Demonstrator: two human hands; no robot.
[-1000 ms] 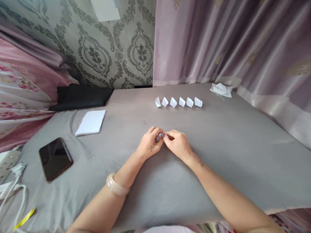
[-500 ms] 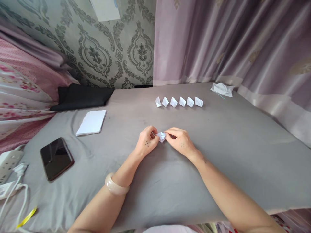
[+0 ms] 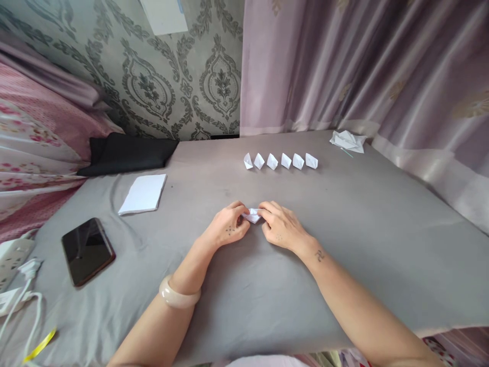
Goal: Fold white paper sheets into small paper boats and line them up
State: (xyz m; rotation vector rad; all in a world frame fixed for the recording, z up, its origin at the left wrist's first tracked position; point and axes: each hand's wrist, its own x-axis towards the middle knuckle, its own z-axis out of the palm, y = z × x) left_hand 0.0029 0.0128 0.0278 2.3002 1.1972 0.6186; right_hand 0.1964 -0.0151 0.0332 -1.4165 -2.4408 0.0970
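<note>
Between my two hands is a small folded white paper boat (image 3: pixel 252 216), low over the grey cloth near the middle. My left hand (image 3: pixel 231 223) pinches its left end, fingers curled. At its right end, the fingers of my right hand (image 3: pixel 281 224) grip the paper, and the back of that hand faces up. My fingers cover both tips of the boat. Farther back stands a row of several similar folded paper boats (image 3: pixel 272 162).
To the left lie a stack of white paper (image 3: pixel 143 194), a black phone (image 3: pixel 88 252) and a folded black cloth (image 3: pixel 130 153). A power strip (image 3: pixel 15 260) with cables sits at the left edge. Crumpled white paper (image 3: pixel 347 141) rests at the back right beside a thin stick (image 3: pixel 347 152).
My right hand has turned so that its back shows more. The paper boat looks wider and flatter between my fingers, which have shifted their hold on its ends.
</note>
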